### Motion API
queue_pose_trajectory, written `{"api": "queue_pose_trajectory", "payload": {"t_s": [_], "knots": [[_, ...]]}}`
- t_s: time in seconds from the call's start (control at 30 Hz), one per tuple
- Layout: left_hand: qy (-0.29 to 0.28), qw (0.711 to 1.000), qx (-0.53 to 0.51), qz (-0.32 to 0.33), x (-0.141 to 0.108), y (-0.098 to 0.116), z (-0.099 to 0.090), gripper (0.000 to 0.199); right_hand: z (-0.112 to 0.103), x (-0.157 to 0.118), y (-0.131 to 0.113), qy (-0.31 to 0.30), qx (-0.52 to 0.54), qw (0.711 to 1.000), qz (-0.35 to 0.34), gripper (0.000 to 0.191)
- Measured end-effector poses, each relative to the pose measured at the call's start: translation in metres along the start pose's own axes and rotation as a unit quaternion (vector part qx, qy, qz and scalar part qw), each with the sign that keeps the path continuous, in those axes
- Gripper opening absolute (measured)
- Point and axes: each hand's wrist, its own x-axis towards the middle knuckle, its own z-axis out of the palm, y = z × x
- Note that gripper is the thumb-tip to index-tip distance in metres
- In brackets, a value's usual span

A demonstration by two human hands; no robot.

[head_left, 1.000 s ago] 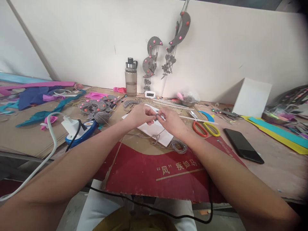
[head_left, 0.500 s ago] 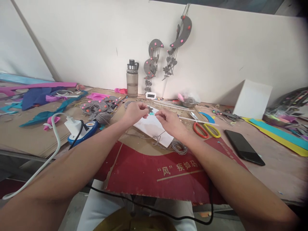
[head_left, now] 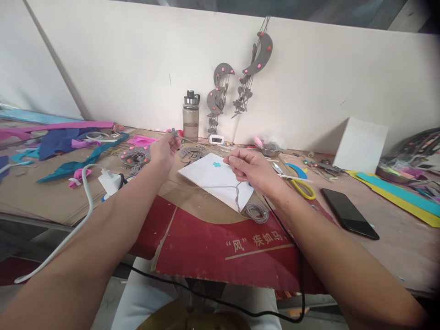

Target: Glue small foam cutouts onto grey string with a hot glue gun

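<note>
My left hand (head_left: pixel 165 149) is raised over the left-middle of the table. Its fingers pinch a small grey felt flower (head_left: pixel 174 133). A thin grey strand (head_left: pixel 192 142) runs from the flower toward my right hand (head_left: pixel 245 164), whose thumb and forefinger are pressed together on what looks like its end. Below, a white sheet (head_left: pixel 202 176) carries a small turquoise flower shape (head_left: pixel 216 164). Loose grey cord (head_left: pixel 237 192) crosses the sheet and leads to a coil of grey cord (head_left: pixel 257 213) at its lower right corner.
Scissors with a yellow handle (head_left: pixel 303 189) and a black phone (head_left: pixel 349 213) lie at right. A bottle (head_left: pixel 190 117) and a small digital clock (head_left: pixel 216 140) stand behind. Grey moon hangings (head_left: pixel 263 55) hang on the wall. A black cable (head_left: pixel 285 224) drops past my right forearm.
My left hand has moved left and up with the grey flower, away from my right hand. The turquoise shape is now in full view. My right hand has shifted slightly right.
</note>
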Motion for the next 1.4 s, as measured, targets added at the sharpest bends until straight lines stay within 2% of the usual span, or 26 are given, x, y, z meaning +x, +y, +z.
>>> {"api": "queue_pose_trajectory", "payload": {"t_s": [0.07, 0.1, 0.17, 0.2, 0.23, 0.27, 0.3, 0.33, 0.37, 0.4, 0.43, 0.47, 0.5, 0.53, 0.6, 0.67, 0.73, 0.9, 1.0, 1.07, 1.17, 1.27, 1.4], "knots": [[0.009, 1.0, -0.022, 0.007, 0.001, 0.002, 0.001, 0.019, -0.003, -0.006, -0.011, -0.069, -0.009, 0.997, -0.017, 0.027], [0.002, 1.0, -0.029, 0.009, 0.0, 0.002, 0.002, 0.02, -0.004, -0.009, -0.017, -0.125, -0.031, 0.991, -0.027, 0.027], [-0.033, 0.999, -0.034, 0.007, -0.004, -0.002, 0.005, 0.019, -0.007, -0.013, -0.025, -0.258, -0.093, 0.961, -0.044, 0.026], [-0.055, 0.998, -0.033, 0.005, -0.007, -0.004, 0.007, 0.017, -0.009, -0.013, -0.026, -0.308, -0.124, 0.942, -0.046, 0.026], [-0.076, 0.997, -0.028, 0.001, -0.011, -0.007, 0.008, 0.015, -0.012, -0.013, -0.025, -0.332, -0.152, 0.93, -0.042, 0.027], [-0.092, 0.995, -0.022, -0.005, -0.015, -0.01, 0.01, 0.014, -0.016, -0.011, -0.022, -0.318, -0.177, 0.931, -0.029, 0.03], [-0.104, 0.994, -0.014, -0.01, -0.018, -0.012, 0.012, 0.013, -0.02, -0.008, -0.017, -0.267, -0.205, 0.942, -0.008, 0.033], [-0.114, 0.993, -0.005, -0.014, -0.022, -0.013, 0.013, 0.012, -0.025, -0.005, -0.01, -0.186, -0.235, 0.954, 0.02, 0.038], [-0.124, 0.992, 0.003, -0.018, -0.025, -0.015, 0.014, 0.011, -0.031, -0.002, -0.003, -0.091, -0.288, 0.952, 0.045, 0.04], [-0.134, 0.991, 0.01, -0.02, -0.028, -0.016, 0.015, 0.01, -0.036, 0.001, 0.006, -0.017, -0.366, 0.928, 0.065, 0.039], [-0.144, 0.989, 0.015, -0.021, -0.031, -0.016, 0.016, 0.009, -0.042, 0.004, 0.014, 0.043, -0.448, 0.889, 0.083, 0.037], [-0.154, 0.988, 0.02, -0.022, -0.033, -0.017, 0.016, 0.009, -0.047, 0.006, 0.022, 0.074, -0.514, 0.848, 0.107, 0.035], [-0.162, 0.986, 0.023, -0.024, -0.035, -0.017, 0.016, 0.008, -0.051, 0.008, 0.03, 0.073, -0.559, 0.815, 0.136, 0.035], [-0.167, 0.985, 0.026, -0.026, -0.037, -0.018, 0.016, 0.008, -0.054, 0.01, 0.037, 0.054, -0.583, 0.794, 0.162, 0.038], [-0.178, 0.983, 0.033, -0.034, -0.04, -0.02, 0.016, 0.01, -0.056, 0.012, 0.052, -0.008, -0.588, 0.785, 0.197, 0.046], [-0.192, 0.98, 0.04, -0.045, -0.044, -0.023, 0.016, 0.012, -0.055, 0.014, 0.064, -0.033, -0.575, 0.788, 0.215, 0.05], [-0.206, 0.976, 0.047, -0.056, -0.047, -0.026, 0.017, 0.015, -0.051, 0.016, 0.075, -0.012, -0.564, 0.794, 0.225, 0.049], [-0.226, 0.97, 0.049, -0.074, -0.055, -0.029, 0.018, 0.017, -0.046, 0.017, 0.085, 0.089, -0.546, 0.795, 0.25, 0.047], [-0.222, 0.969, 0.061, -0.092, -0.057, -0.028, 0.018, 0.02, -0.043, 0.017, 0.082, 0.177, -0.544, 0.798, 0.19, 0.041], [-0.212, 0.969, 0.081, -0.1, -0.057, -0.027, 0.017, 0.023, -0.041, 0.018, 0.077, 0.236, -0.496, 0.823, 0.146, 0.037], [-0.201, 0.97, 0.093, -0.098, -0.055, -0.027, 0.016, 0.023, -0.037, 0.02, 0.07, 0.285, -0.363, 0.883, 0.084, 0.032], [-0.215, 0.969, 0.072, -0.1, -0.053, -0.029, 0.016, 0.021, -0.031, 0.02, 0.062, 0.279, -0.249, 0.927, 0.036, 0.025], [-0.227, 0.965, 0.056, -0.119, -0.05, -0.031, 0.015, 0.018, -0.017, 0.015, 0.049, 0.23, -0.137, 0.964, -0.002, 0.026]]}}
